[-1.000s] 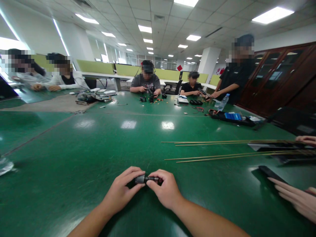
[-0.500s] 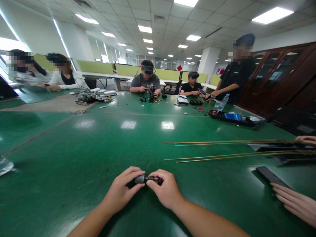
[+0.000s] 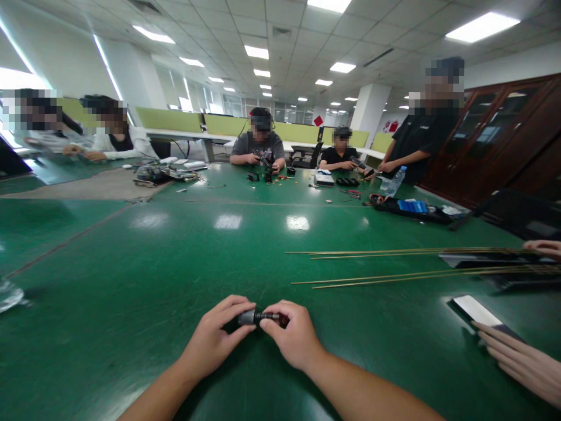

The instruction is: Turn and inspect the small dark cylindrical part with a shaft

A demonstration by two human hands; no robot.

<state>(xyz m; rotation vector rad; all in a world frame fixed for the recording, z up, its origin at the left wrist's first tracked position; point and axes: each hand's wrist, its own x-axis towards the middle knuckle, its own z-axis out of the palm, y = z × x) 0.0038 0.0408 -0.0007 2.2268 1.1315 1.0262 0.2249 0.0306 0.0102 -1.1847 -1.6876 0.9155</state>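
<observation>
Gripping the device, both hands partly hide it.

Bright white rectangular ceiling panels throw hazy glare patches across the glossy green table. Left of the table, a white window strip is overexposed. Right of the table, the reddish-brown wooden cabinet looks dim and stretched by wide-angle distortion. Over the table's near part, the grey-and-black cylindrical tool appears slightly soft.
</observation>
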